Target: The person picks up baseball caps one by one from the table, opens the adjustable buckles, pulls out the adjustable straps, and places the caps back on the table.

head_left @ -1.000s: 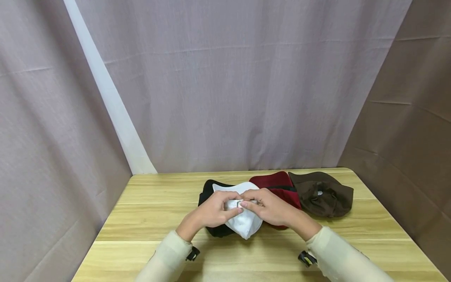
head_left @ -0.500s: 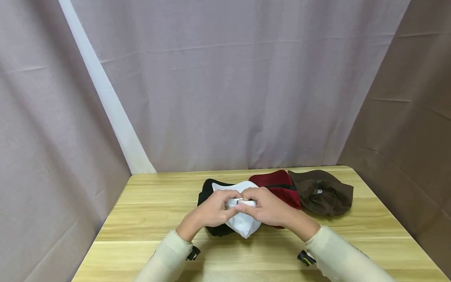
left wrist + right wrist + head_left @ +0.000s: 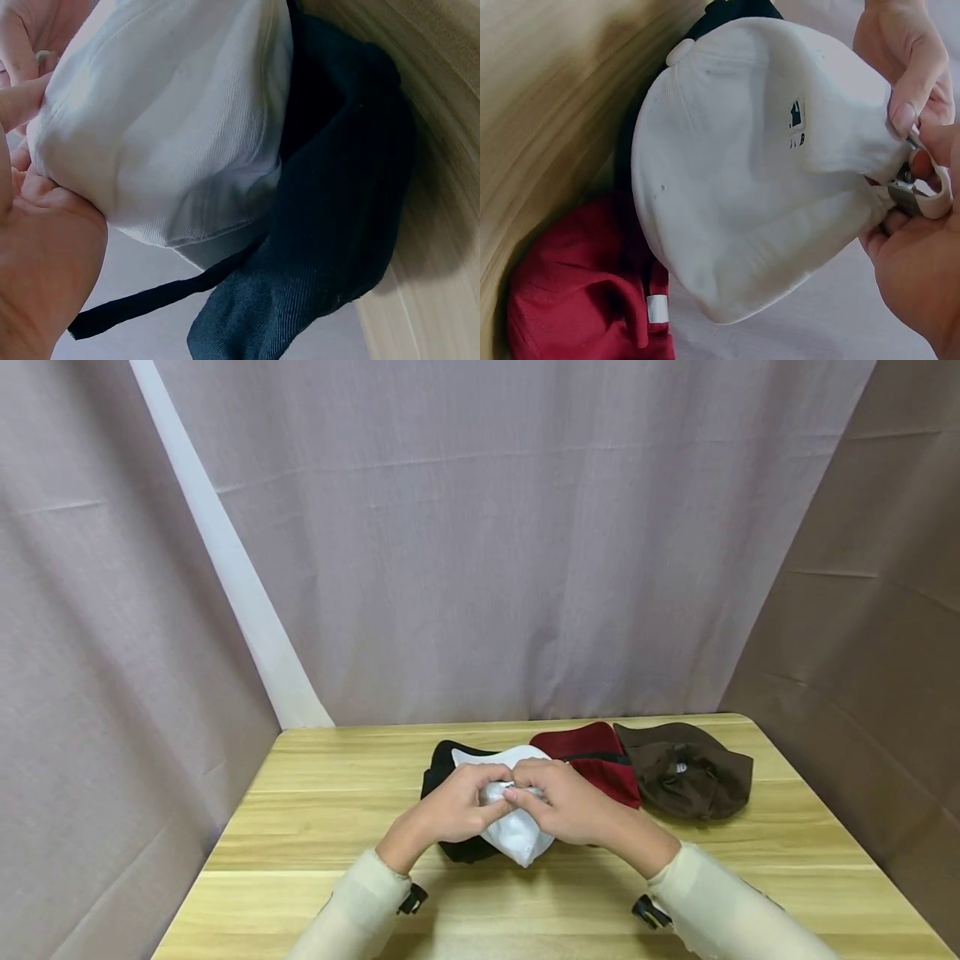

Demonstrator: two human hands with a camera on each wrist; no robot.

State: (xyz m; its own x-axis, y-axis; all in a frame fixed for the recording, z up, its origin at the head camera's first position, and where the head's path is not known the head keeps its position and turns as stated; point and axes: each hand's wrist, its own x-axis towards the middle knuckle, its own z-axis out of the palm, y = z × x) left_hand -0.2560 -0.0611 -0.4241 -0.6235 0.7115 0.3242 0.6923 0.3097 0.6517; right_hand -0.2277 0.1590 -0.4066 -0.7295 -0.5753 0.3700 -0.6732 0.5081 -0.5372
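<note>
A white baseball cap [image 3: 517, 839] is between the two hands, its brim pointing away and its crown towards the person. My left hand [image 3: 448, 803] pinches the cap's rear edge from the left. From the other side my right hand [image 3: 573, 802] pinches the white back strap [image 3: 937, 201], which forms a loop by a metal buckle [image 3: 904, 198] in the right wrist view. Both hands' fingertips meet at this strap. Underneath and to the left lies a black cap [image 3: 341, 165], partly covered by the white one. Small dark lettering marks the white crown.
Right of the white cap lies a red cap [image 3: 576, 745] with a dark band, partly hidden by the right hand. Beside it, a brown cap [image 3: 693, 781] rests near the wooden table's [image 3: 337, 827] back right. Grey curtains [image 3: 480, 543] enclose the back and sides.
Both hands stay at the strap with small finger movements. The right thumb shifts on the strap, and the strap stretch seen between the hands half a second ago is now mostly covered.
</note>
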